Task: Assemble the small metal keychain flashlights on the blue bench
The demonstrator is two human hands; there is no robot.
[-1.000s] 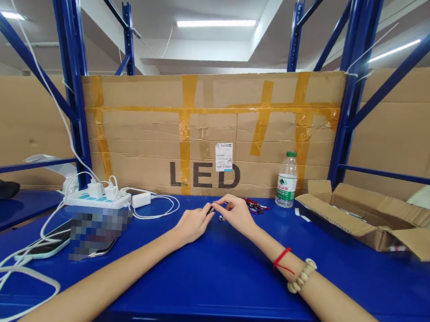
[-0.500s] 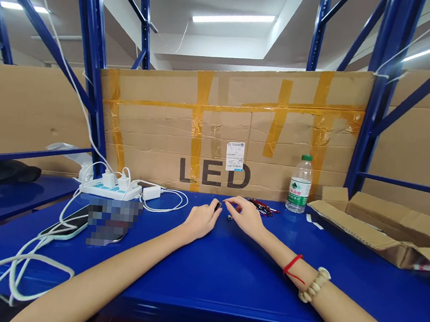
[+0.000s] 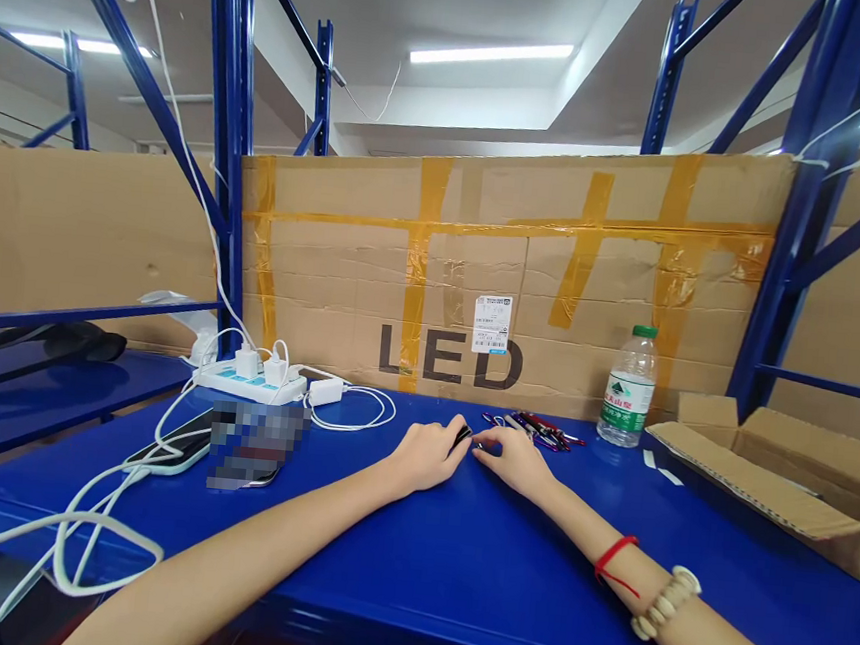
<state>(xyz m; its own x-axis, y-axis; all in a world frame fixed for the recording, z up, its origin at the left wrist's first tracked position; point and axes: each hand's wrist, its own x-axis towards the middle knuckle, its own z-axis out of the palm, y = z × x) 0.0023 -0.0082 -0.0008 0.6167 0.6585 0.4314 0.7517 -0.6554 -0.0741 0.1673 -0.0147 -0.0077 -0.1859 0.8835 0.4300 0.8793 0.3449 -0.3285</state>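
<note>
My left hand (image 3: 427,457) is closed around a small black object (image 3: 462,434), whose end shows between thumb and forefinger. What kind of thing it is, I cannot make out. Just to its right, my right hand (image 3: 519,461) has thumb and forefinger curled together in a pinch. Something tiny and dark seems to be at those fingertips, too small to name. The fingertips of both hands almost meet above the blue tabletop (image 3: 410,552). Behind my right hand lies a loose pile of slim pens (image 3: 547,432), dark, red and purple.
A water bottle with a green cap (image 3: 626,388) stands right of the pens. Small white paper strips (image 3: 659,469) lie by an open cardboard box (image 3: 799,485). On the left are a power strip (image 3: 225,381), white cables (image 3: 118,526) and a phone (image 3: 185,450). A cardboard panel (image 3: 328,284) stands behind.
The view has shifted, so everything sits slightly farther right. My right thumb and forefinger have closed into a pinch where a small shiny piece lay on the table. My left hand still holds the black object.
</note>
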